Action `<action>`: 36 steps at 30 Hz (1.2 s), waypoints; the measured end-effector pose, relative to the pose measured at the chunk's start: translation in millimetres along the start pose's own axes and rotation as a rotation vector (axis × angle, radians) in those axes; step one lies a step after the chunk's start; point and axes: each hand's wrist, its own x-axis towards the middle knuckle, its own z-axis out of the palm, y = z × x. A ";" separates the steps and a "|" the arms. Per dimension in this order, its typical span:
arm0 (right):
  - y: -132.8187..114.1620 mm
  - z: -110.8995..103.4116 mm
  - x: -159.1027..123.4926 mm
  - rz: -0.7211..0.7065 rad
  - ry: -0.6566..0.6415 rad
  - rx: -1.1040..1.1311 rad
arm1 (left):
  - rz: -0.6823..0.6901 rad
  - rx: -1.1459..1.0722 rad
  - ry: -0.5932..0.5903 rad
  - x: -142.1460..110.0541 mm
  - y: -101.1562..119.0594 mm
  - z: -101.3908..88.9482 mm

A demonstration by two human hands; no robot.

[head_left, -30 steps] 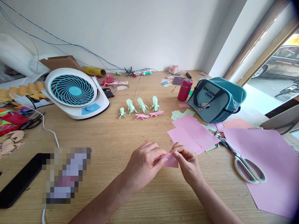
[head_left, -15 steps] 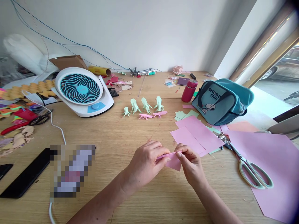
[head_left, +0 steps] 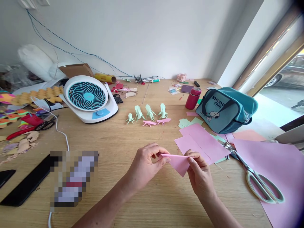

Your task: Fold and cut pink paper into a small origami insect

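A small piece of pink paper (head_left: 180, 164), folded into a triangle with its point down, is held above the table between both hands. My left hand (head_left: 150, 161) pinches its left corner between thumb and forefinger. At the opposite corner my right hand (head_left: 199, 171) pinches it the same way, fingers behind and thumb in front. Beyond the hands stand several pale green folded paper insects (head_left: 150, 112). In front of them are two pink folded paper figures (head_left: 163, 121). Flat pink sheets (head_left: 201, 139) lie just past my right hand.
Large scissors (head_left: 258, 182) rest on a big pink sheet (head_left: 280, 161) at the right. Behind are a teal bag (head_left: 220, 110) and a red flask (head_left: 193, 98). A white fan (head_left: 90, 98) stands at the left, its cable (head_left: 63, 134) running past a blurred-out device (head_left: 74, 179).
My hands have moved slightly apart along the folded edge, so more of the pink triangle shows. Both still pinch the paper. The whole view has shifted a little.
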 end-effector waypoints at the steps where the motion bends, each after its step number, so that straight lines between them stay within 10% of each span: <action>1: -0.2 -0.2 -0.4 -0.024 0.000 -0.019 | -0.003 -0.010 0.016 0.4 -0.7 -0.1; 36: -1.0 -3.1 -4.8 -0.328 -0.031 -0.238 | -0.165 -0.289 0.007 0.7 -13.1 -1.3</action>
